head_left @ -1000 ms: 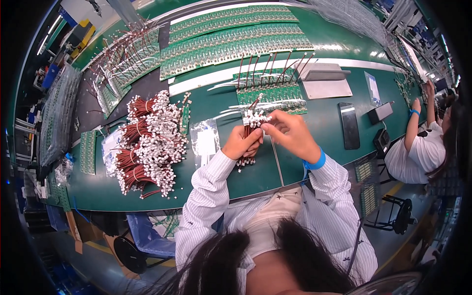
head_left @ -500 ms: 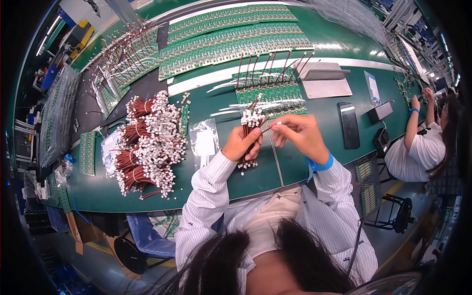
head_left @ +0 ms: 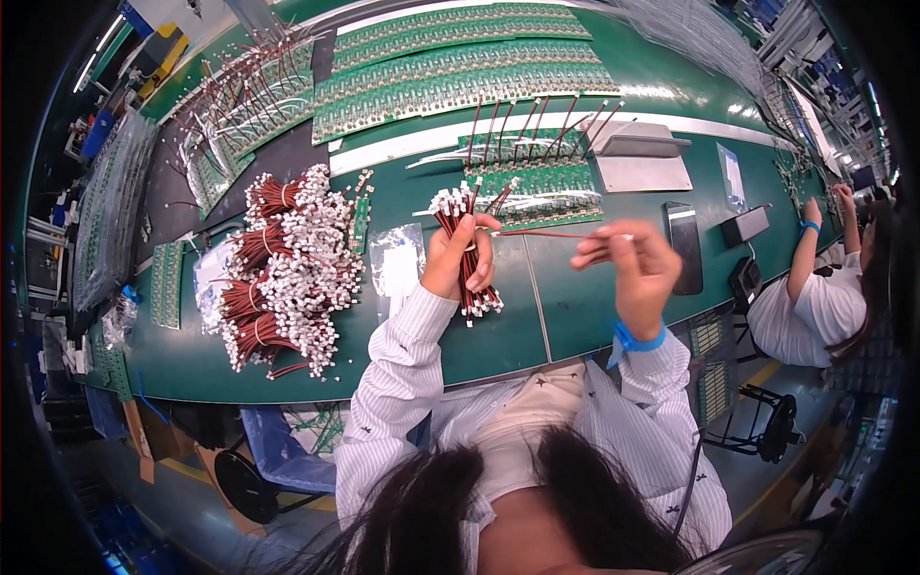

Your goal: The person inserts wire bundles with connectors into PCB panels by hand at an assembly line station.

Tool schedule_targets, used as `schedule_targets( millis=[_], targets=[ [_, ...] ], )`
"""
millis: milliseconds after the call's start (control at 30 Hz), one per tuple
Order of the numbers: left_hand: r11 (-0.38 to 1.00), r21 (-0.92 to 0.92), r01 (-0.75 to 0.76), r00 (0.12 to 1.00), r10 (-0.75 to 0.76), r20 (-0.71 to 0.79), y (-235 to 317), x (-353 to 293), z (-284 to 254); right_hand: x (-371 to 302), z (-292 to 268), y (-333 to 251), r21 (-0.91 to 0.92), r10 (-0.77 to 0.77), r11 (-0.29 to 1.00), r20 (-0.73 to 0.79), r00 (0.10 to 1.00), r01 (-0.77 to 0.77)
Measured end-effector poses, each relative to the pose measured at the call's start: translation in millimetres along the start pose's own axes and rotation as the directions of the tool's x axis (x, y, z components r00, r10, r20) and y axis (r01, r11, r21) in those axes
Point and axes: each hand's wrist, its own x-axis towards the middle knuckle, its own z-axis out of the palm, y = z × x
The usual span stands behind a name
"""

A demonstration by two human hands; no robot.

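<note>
My left hand (head_left: 452, 259) is closed around a bundle of reddish-brown wires with white connectors (head_left: 476, 299), held upright above the green table. One single connector wire (head_left: 544, 234) runs out almost level from beside the bundle to my right hand (head_left: 640, 273), which pinches its far end. The right fingers are slightly blurred. Just beyond my hands lies a green circuit board panel (head_left: 532, 180) with brown wires standing up from it and white wires along its edges. To the left is a heap of similar wire bundles (head_left: 297, 283) with white connectors.
Rows of green circuit boards (head_left: 460, 81) line the back. A metal bracket (head_left: 644, 172), a black phone (head_left: 683, 251) and a dark box (head_left: 746, 224) are on the right. A clear bag (head_left: 399, 270) lies left of my hands. Another person (head_left: 810, 311) works at far right.
My right hand has moved right, away from the bundle, drawing one wire out straight. My left hand with the bundle has shifted slightly left and up.
</note>
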Motion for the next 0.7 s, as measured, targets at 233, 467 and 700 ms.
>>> schedule_targets(
  millis=[233, 467, 700],
  targets=[
    [0.995, -0.020, -0.102, 0.994, 0.101, -0.050, 4.3, 0.3, -7.1, -29.1, 0.5, 38.5, -0.099, 0.164, 0.983, 0.117, 0.979, -0.153],
    [0.995, 0.069, -0.066, 0.995, 0.071, -0.064, 6.5, -0.9, -0.4, -32.7, 1.2, 45.3, -0.281, 0.440, 0.883, 0.217, 0.871, -0.376],
    [0.999, 0.050, -0.015, 0.999, 0.016, -0.034, 8.1, -0.6, 1.1, -33.0, -0.1, 52.9, -0.358, 0.442, 0.869, 0.256, 0.860, -0.340]
  ],
)
